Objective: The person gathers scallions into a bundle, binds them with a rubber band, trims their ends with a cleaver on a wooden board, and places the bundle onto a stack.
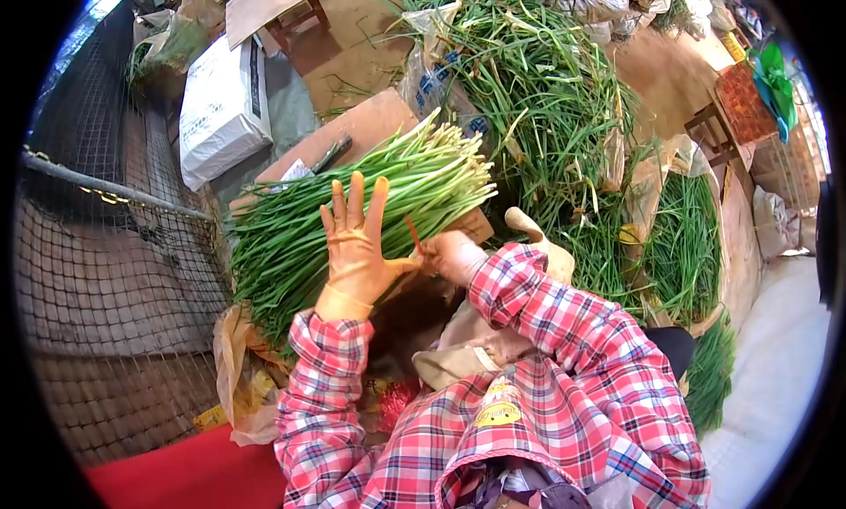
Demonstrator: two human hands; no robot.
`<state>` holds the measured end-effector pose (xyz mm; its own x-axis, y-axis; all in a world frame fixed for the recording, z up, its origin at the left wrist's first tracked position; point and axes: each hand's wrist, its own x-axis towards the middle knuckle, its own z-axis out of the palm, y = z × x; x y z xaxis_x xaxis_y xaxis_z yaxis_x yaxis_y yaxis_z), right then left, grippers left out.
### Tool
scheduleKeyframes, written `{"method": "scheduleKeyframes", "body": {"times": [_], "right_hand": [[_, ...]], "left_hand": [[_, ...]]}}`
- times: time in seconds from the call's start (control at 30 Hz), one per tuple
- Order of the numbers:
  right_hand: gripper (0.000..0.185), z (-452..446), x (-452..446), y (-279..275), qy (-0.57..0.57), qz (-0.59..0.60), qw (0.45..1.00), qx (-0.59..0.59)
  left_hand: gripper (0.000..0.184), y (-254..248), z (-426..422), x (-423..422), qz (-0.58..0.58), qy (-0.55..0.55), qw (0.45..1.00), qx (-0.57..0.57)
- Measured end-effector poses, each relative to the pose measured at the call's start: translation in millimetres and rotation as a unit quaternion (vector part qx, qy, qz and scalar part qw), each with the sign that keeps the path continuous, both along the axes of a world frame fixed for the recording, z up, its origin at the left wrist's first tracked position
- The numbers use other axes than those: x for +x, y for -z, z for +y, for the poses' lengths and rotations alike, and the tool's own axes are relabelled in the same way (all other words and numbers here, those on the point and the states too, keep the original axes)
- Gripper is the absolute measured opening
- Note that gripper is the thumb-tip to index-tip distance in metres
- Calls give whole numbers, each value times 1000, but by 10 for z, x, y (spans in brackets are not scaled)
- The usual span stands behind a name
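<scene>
A thick pile of long green chives (352,196), pale ends to the upper right, lies on a board (374,117). Over its near side is my left hand (357,245) in an orange glove, fingers spread wide and thumb stretched towards the other hand. Beside that thumb, my right hand (454,255) is closed with its fingers pinched together. A thin red-orange band (412,234) sticks up from these fingers; whether it also loops round the left thumb I cannot tell. A dark-handled tool (332,153) rests on the board behind the chives.
A large heap of loose greens (538,95) rises beyond the board. More greens (683,245) stand in a bag at right. A white package (226,108) sits at upper left, near black netting (115,271). A plastic bag (236,368) hangs at lower left, above a red surface (194,474).
</scene>
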<state>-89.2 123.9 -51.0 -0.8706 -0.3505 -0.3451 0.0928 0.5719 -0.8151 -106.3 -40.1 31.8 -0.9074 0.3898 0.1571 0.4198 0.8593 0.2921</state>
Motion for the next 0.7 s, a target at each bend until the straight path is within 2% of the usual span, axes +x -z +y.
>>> {"method": "scheduleKeyframes", "body": {"times": [0.03,0.07,0.1,0.13,0.17,0.2,0.23,0.27,0.3,0.33,0.37,0.43,0.47,0.53,0.57,0.6,0.63,0.7], "right_hand": [[15,-14,-14,67,-14,-54,998,-3],[15,-31,-19,-127,-23,6,1000,17],[15,-38,-54,-224,-23,7,1000,15],[14,-36,-94,-290,65,-35,992,-106],[13,-22,-153,-324,149,-77,960,-223],[9,4,-260,-332,135,2,983,-127],[10,-13,-322,-228,114,132,975,-140],[12,-30,-383,-124,97,264,949,-140],[10,22,-445,-479,1,337,938,86],[11,-51,-553,-493,-77,378,905,178],[12,-86,-621,-536,-109,417,889,156],[13,-185,-838,-312,-72,522,845,92],[13,-165,-954,-260,-75,504,856,83],[13,-108,-1061,-18,-35,368,929,9],[15,-79,-1087,59,-14,294,956,-16],[14,-107,-1061,113,16,315,948,-42],[14,-86,-1059,159,16,281,958,-57],[14,-82,-1030,186,30,304,950,-57]], "left_hand": [[129,101,-3,-102,0,-10,999,-41],[131,266,-44,-210,-60,-15,997,-54],[132,331,-60,-309,-118,-22,990,-69],[130,371,-65,-361,-128,-18,983,-132],[130,388,-72,-393,-128,-20,983,-131],[127,421,-99,-416,-133,-24,987,-89],[124,464,-129,-425,-139,-27,989,-47],[115,545,-157,-423,-96,-20,995,-30],[107,574,-147,-414,-84,-24,996,-23],[105,571,-131,-407,-85,-21,996,-35],[102,565,-125,-403,-86,-19,995,-47],[97,567,-161,-388,-78,-9,995,-55],[96,505,-170,-372,-90,-4,994,-57],[88,290,-193,-437,-113,26,991,-69],[67,259,-283,-528,-74,75,994,-41],[53,188,-338,-651,-50,73,996,26],[39,104,-339,-783,-27,72,993,94],[21,-42,-132,-1081,77,36,990,114]]}}
